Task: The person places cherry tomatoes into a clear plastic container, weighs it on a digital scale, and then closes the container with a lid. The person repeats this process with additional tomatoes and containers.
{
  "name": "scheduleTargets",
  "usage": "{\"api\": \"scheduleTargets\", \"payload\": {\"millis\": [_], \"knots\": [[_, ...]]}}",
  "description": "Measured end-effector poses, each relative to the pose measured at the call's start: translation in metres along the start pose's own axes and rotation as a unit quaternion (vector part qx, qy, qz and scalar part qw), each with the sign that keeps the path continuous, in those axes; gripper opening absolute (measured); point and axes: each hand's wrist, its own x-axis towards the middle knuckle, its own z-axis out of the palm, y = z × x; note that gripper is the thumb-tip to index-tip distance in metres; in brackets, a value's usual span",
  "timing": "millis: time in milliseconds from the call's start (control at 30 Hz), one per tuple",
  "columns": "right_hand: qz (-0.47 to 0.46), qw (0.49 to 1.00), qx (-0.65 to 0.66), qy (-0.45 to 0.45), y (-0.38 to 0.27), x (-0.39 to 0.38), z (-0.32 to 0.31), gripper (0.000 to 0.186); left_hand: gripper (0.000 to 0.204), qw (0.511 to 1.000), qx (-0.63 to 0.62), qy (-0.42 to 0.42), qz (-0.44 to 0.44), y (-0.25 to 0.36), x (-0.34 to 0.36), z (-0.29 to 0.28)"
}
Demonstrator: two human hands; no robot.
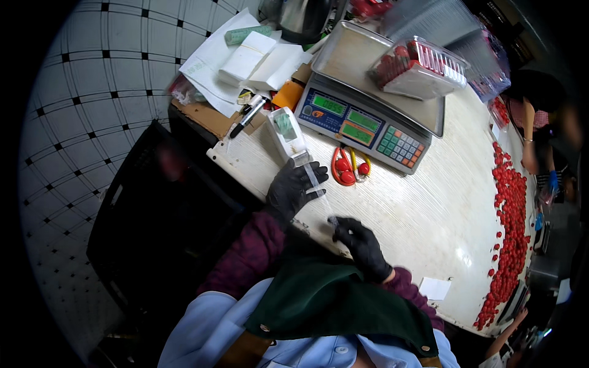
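A strip of clear tape (314, 178) runs from a white tape dispenser (287, 136) toward the table's near edge. The black-gloved fingers of my left hand (289, 187) are stretched out and apart beside the dispenser's front, with the strip crossing the fingertips. Lower and to the right, my right hand (363, 247), in a black glove too, pinches the strip's loose end between thumb and fingers. Close to the dispenser are red and yellow loops, possibly scissor handles (334, 164), with a few small red fruits (347, 177) lying among them.
A digital scale (362, 119) bears a clear box of red fruit (408, 70). Many red fruits (509, 227) spread along the right, near another person's arm (529, 138). Papers (245, 58) and a marker (247, 118) lie back left. A black crate (159, 202) stands left.
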Motion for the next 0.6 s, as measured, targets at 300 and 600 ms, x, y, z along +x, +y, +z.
{"api": "scheduleTargets", "payload": {"millis": [300,600], "knots": [[0.016,0.999,0.013,0.027,0.040,-0.033,-0.005,0.024,0.034,0.951,0.266,0.103,0.117,-0.005,0.000,-0.029],[-0.107,0.988,-0.025,0.107,0.026,-0.032,-0.048,0.019,0.029,0.828,0.511,-0.002,0.233,0.024,0.015,0.085]]}}
